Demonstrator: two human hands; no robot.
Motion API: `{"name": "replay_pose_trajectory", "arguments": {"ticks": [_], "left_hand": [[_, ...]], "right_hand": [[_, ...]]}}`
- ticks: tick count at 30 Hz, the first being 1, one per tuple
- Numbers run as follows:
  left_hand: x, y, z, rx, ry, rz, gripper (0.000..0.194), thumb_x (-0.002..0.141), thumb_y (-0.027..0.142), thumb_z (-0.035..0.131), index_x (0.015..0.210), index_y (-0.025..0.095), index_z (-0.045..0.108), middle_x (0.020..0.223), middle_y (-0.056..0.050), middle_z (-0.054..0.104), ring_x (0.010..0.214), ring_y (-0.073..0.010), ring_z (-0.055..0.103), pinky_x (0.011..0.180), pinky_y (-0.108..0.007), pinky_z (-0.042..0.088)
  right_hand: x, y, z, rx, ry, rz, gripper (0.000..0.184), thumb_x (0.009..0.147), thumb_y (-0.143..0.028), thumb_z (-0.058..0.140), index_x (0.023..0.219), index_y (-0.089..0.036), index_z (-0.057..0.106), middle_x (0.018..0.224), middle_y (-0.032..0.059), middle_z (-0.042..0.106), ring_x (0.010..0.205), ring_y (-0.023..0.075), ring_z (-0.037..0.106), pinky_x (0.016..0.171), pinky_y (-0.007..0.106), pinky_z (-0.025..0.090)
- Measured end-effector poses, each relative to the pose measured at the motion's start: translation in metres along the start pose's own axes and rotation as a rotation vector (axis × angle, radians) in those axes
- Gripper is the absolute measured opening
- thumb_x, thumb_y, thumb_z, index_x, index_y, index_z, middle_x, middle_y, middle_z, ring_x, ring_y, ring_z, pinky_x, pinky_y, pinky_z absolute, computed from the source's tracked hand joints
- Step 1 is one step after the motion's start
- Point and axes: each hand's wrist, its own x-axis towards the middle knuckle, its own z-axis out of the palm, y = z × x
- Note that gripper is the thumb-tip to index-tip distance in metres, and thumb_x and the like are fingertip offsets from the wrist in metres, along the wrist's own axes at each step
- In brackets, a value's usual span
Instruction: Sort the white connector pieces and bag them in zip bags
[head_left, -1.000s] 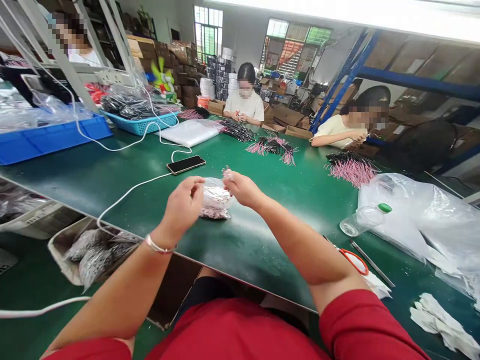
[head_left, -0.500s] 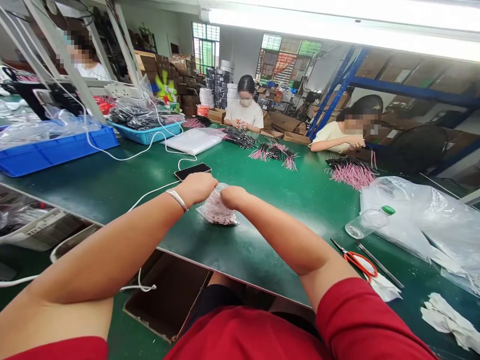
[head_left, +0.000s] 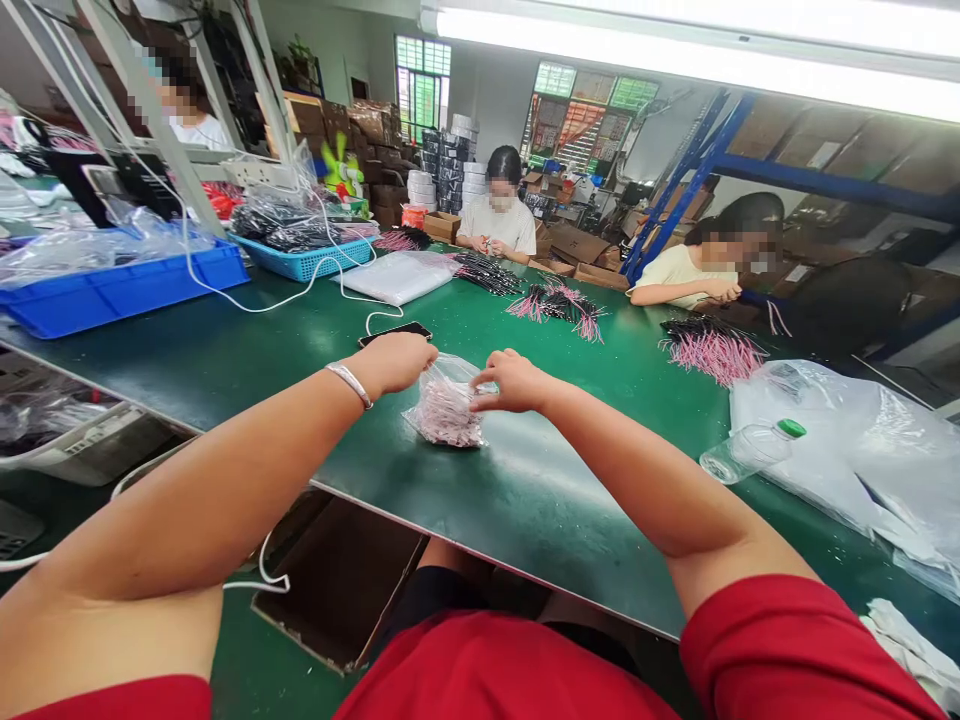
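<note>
A clear plastic bag (head_left: 451, 408) stands on the green table, filled with small pinkish-white pieces that are too small to name. My left hand (head_left: 403, 362) is closed on its upper left edge, a silver bangle on the wrist. At the bag's right side is my right hand (head_left: 514, 382), thumb and fingers apart, the fingertips close against the plastic; whether they touch it I cannot tell. Just behind my left hand lies a phone (head_left: 409, 329), partly hidden by that hand.
Behind lie bundles of pink-and-black wires (head_left: 559, 305) and a stack of clear bags (head_left: 401, 276). A blue tray (head_left: 135, 295) and a blue basket (head_left: 307, 260) stand left. To the right are a plastic bottle (head_left: 750, 450) and plastic sheeting (head_left: 855, 430). Co-workers sit across the table.
My right hand has let go of the bag's top and moved right, its fingers now spread. The left hand keeps its hold. The scissors are now hidden by my right arm.
</note>
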Motion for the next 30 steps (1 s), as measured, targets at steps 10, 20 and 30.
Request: {"name": "replay_pose_trajectory", "arguments": {"ticks": [10,20,30], "left_hand": [[0.000,-0.010,-0.010,-0.025,-0.076,-0.011,0.033,0.080,0.035,0.056,0.108,0.019,0.067,0.111,-0.009,0.068,0.099,-0.0236,0.061,0.076,-0.026,0.044],[0.003,-0.009,-0.023,-0.140,0.048,0.064,0.025,0.085,0.026,0.048,0.090,0.022,0.073,0.095,-0.003,0.073,0.085,-0.0162,0.063,0.070,-0.022,0.040],[-0.011,-0.011,-0.030,-0.113,0.093,0.022,0.026,0.082,0.017,0.051,0.094,0.018,0.074,0.098,-0.006,0.072,0.084,-0.0175,0.061,0.066,-0.026,0.040]], "right_hand": [[-0.007,0.014,0.010,-0.022,0.023,0.060,0.024,0.088,-0.021,0.055,0.107,-0.020,0.069,0.117,0.0054,0.065,0.111,0.0201,0.057,0.096,0.027,0.041],[-0.010,-0.007,-0.008,0.063,-0.266,-0.076,0.037,0.078,-0.021,0.066,0.113,-0.030,0.067,0.147,0.0011,0.038,0.134,0.0273,0.037,0.111,0.039,0.031],[-0.021,0.007,-0.017,-0.356,-0.025,-0.025,0.016,0.083,-0.020,0.058,0.091,-0.018,0.072,0.129,0.0116,0.058,0.116,0.0317,0.056,0.094,0.044,0.048]]}}
